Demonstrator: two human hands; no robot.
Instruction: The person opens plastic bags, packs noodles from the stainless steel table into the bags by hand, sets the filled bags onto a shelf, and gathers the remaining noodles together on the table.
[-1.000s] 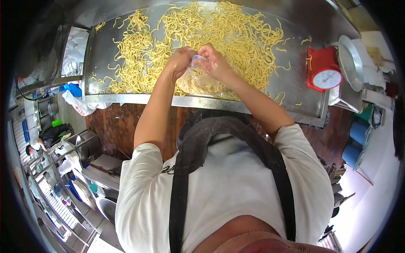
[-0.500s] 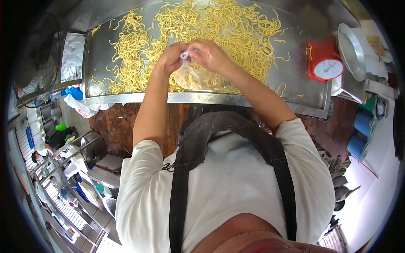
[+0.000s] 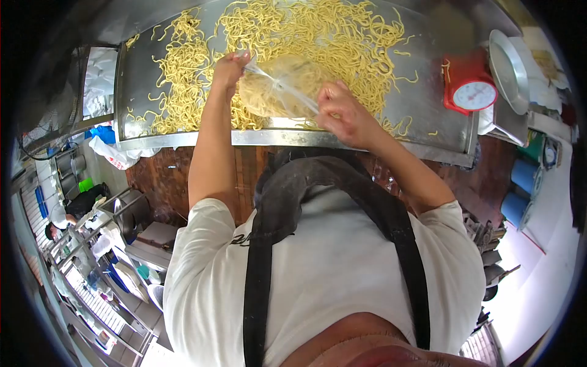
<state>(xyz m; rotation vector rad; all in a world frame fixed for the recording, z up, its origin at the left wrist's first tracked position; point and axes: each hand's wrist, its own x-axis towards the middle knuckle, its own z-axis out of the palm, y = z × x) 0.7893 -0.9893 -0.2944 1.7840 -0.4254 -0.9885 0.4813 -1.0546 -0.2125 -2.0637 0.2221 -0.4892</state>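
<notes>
A clear plastic bag (image 3: 284, 85) with yellow noodles inside hangs between my hands over the near edge of the metal table (image 3: 416, 125). Its neck is drawn together in a knot, with the two ends stretched apart. My left hand (image 3: 231, 70) is closed on one end, up and to the left of the knot. The other end is gripped by my right hand (image 3: 345, 115), lower and to the right. Loose yellow noodles (image 3: 189, 73) lie spread over the tabletop behind and around the bag.
On the table's right stands a red scale (image 3: 468, 88), beside a round metal pan (image 3: 509, 71). Blue containers (image 3: 520, 192) are at the far right. Metal racks and another person (image 3: 58, 219) appear at the left. A fan (image 3: 49, 104) stands at the upper left.
My hands, close together at the bag's neck before, have moved apart, the left to the left and the right down and right. The bag's ends are now stretched and its knot shows.
</notes>
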